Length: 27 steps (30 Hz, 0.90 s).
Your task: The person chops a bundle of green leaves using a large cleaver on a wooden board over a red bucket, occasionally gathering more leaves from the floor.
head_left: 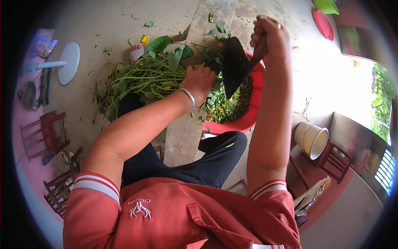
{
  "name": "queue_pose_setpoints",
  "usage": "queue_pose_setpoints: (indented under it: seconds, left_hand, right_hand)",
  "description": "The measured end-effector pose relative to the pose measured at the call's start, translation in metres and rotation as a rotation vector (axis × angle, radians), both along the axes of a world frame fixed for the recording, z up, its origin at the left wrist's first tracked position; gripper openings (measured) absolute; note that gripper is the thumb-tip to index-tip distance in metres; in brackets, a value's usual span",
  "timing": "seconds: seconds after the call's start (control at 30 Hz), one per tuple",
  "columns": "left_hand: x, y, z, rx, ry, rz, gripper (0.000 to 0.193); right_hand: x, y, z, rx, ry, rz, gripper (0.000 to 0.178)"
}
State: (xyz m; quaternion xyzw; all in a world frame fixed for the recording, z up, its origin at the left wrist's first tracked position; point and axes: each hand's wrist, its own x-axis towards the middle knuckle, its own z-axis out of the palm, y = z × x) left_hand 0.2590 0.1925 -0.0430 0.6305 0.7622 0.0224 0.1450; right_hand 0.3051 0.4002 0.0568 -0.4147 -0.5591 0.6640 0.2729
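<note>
A thick bundle of leafy green stems [145, 79] lies across a long wooden board [182, 139] between my legs. My left hand [200, 83], with a silver bangle at its wrist, presses down on the bundle's right end, its fingers closed over the greens. My right hand [271, 39] grips the handle of a cleaver [234, 66] with a broad dark blade, raised just right of my left fingers. The blade is tilted and partly covers what lies behind it. Beneath and to the right sits a red basin [258, 89] holding chopped greens [226, 106].
Loose leaves [221, 29] lie on the board's far part and on the floor. A white round-based stand [69, 63] is at far left, with wooden chairs [54, 133] below it. At right are a cream bucket [311, 140], another wooden chair [334, 161] and a red round basin [323, 25].
</note>
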Motion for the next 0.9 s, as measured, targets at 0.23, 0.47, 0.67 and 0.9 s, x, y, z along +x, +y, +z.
queue_pose_setpoints:
  seconds: [0.23, 0.47, 0.67, 0.9]
  left_hand:
    - [0.007, 0.015, -0.013, -0.163, -0.017, 0.108, 0.032]
    - [0.003, 0.002, -0.01, 0.257, 0.066, 0.11, 0.084]
    - [-0.021, 0.026, -0.007, -0.148, -0.154, 0.177, 0.09]
    - [-0.012, -0.002, -0.031, 0.311, 0.005, 0.089, 0.045]
  right_hand:
    - [0.01, -0.026, -0.013, 0.328, -0.132, 0.109, 0.017]
    - [0.084, -0.162, -0.071, 0.322, -0.033, -0.11, 0.022]
    - [0.176, -0.195, -0.085, 0.482, -0.37, -0.008, 0.034]
    - [0.277, -0.275, -0.109, 0.431, -0.636, 0.025, 0.022]
